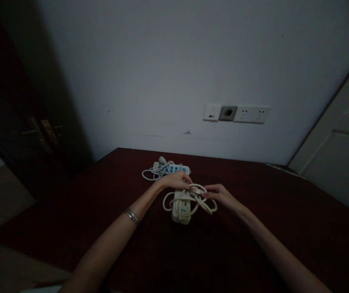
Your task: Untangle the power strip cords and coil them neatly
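Observation:
A cream power strip [181,219] lies lengthwise on the dark red table, its white cord [214,209] bundled in loops over it and out to its right. At the strip's far end, my left hand [176,180] has thumb and fingers closed on the cord, partly hiding that end. From the right, my right hand [223,196] pinches the cord between thumb and fingers beside the pale plug [195,190]. The plug sits among the loops between both hands. Exact finger contact is hard to make out in the dim light.
Behind my left hand lies a second power strip [178,168], white with blue sockets, with a tangled grey-white cord [146,176]. The table [125,162] meets a wall bearing socket plates [252,114]. A dark door [12,122] stands left, a pale door [342,150] right.

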`<state>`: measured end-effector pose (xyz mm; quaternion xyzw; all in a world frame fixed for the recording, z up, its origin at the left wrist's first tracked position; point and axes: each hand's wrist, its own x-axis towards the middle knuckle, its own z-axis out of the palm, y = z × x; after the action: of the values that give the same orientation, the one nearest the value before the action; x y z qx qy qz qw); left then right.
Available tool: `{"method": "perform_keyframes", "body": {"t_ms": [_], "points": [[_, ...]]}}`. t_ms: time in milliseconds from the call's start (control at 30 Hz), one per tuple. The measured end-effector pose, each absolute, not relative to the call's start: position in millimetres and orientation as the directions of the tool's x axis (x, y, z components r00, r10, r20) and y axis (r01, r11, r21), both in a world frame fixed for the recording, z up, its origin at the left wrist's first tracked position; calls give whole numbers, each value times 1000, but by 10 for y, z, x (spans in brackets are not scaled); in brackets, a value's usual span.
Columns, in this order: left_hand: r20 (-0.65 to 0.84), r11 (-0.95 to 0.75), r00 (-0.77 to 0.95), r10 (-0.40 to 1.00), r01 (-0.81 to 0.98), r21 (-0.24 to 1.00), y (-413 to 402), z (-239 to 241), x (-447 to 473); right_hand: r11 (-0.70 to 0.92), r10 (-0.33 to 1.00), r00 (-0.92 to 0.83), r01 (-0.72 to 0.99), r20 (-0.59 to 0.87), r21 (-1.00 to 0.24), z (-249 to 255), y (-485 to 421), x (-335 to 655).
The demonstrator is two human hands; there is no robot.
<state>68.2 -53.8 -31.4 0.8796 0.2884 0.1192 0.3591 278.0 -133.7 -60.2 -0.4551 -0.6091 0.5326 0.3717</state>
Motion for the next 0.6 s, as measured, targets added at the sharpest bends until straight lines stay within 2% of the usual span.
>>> {"method": "perform_keyframes", "body": {"t_ms": [233, 400, 500, 600], "points": [[-67, -322, 803, 593, 312, 894, -459, -358, 571, -75, 921, -386, -47, -51, -996, -635, -1387, 2730], [-106, -181, 819, 564, 248, 952, -498, -350, 524, -132, 893, -444, -120, -65, -984, -669, -1408, 2699], [-121, -147, 814, 567, 245, 958, -507, -375, 554, -103, 906, -422, -120, -43, -987, -720, -1377, 2691], [-122, -155, 807, 578, 255, 954, -530, -383, 585, -27, 931, -364, -8, -22, -1000, -726, -1343, 2694]]}}
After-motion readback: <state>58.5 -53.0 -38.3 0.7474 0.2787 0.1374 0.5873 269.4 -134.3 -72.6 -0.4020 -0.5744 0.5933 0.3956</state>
